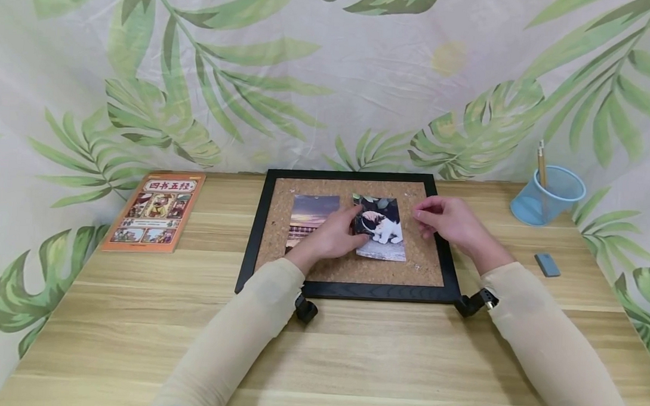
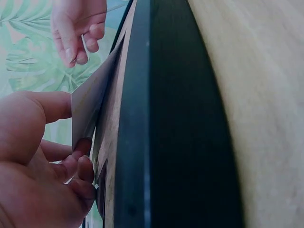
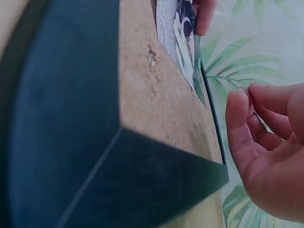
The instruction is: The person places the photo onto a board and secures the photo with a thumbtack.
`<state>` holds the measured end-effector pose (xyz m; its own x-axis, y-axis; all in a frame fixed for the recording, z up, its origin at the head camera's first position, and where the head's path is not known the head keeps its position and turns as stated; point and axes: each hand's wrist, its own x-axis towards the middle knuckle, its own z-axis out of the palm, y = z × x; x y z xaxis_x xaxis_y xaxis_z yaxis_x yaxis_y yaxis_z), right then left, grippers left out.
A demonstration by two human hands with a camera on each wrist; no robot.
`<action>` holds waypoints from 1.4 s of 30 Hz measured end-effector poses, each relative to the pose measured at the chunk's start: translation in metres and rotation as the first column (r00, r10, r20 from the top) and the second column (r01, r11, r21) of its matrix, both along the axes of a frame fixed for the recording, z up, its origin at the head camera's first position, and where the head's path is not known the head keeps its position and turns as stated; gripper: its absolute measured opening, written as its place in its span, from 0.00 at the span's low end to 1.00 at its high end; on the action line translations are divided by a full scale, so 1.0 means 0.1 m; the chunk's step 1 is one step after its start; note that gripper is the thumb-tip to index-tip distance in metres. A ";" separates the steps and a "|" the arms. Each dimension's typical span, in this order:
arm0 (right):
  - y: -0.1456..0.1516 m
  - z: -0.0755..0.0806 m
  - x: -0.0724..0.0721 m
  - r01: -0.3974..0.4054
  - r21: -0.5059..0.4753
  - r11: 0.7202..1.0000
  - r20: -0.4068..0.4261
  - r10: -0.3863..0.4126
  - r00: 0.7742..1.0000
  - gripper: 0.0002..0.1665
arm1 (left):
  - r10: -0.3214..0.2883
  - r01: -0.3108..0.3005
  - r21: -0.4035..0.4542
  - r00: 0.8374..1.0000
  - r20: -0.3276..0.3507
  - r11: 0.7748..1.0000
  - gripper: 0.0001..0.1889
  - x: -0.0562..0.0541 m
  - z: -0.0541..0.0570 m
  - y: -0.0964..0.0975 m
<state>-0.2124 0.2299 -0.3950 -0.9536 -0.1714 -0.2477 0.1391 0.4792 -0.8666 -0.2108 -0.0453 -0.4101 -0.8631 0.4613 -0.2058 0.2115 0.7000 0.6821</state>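
A cat photo (image 1: 382,229) lies on the cork board (image 1: 355,271), its left side lifted off the cork. My left hand (image 1: 335,232) grips that left edge between thumb and fingers; the left wrist view shows the photo (image 2: 88,107) tilted up from the board. To the right of the photo, my right hand (image 1: 447,219) pinches a tiny pin (image 3: 245,88) between thumb and forefinger, mostly hidden by the fingertips. It is held apart from the photo. A sunset photo (image 1: 311,209) lies on the board's left part, partly covered by my left hand.
A black frame (image 1: 349,291) borders the cork, its far side near the patterned wall cloth. An orange book (image 1: 155,212) lies on the left of the wooden table. On the right stand a blue mesh cup (image 1: 537,201) with pencils (image 1: 542,166) and a grey-blue eraser (image 1: 547,264).
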 end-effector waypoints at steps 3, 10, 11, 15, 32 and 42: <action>-0.05 0.00 -0.06 0.005 0.003 1.000 0.006 -0.005 1.000 0.17 | -0.012 0.012 -0.031 1.000 0.003 0.999 0.42 0.00 0.00 0.01; -0.18 -0.04 -0.20 0.006 -0.009 1.000 0.023 -0.005 1.000 0.15 | -0.014 0.014 -0.077 1.000 0.000 0.997 0.42 -0.02 -0.01 0.04; -0.19 -0.06 -0.22 0.002 -0.011 1.000 0.023 -0.002 1.000 0.15 | -0.013 0.013 -0.083 1.000 -0.001 0.996 0.42 -0.02 -0.01 0.05; -0.26 -0.09 -0.30 -0.004 -0.030 1.000 0.032 0.005 0.999 0.16 | -0.011 0.009 -0.110 1.000 -0.012 0.994 0.43 -0.03 -0.02 0.08; -0.57 -0.17 -0.68 -0.095 0.122 0.988 -0.035 0.100 0.994 0.14 | -0.013 0.009 -0.156 1.000 -0.022 0.988 0.43 -0.04 -0.05 0.09; -0.72 -0.18 -0.77 -0.052 0.185 0.981 0.003 0.052 0.999 0.14 | -0.023 0.017 -0.146 0.999 -0.043 0.989 0.44 -0.07 -0.12 0.08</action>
<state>-0.2897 0.1583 -0.4133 -0.9450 -0.1724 -0.2778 0.1079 0.6378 -0.7626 -0.2182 -0.0375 -0.4220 -0.8639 0.4463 -0.2335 0.2543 0.7867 0.5625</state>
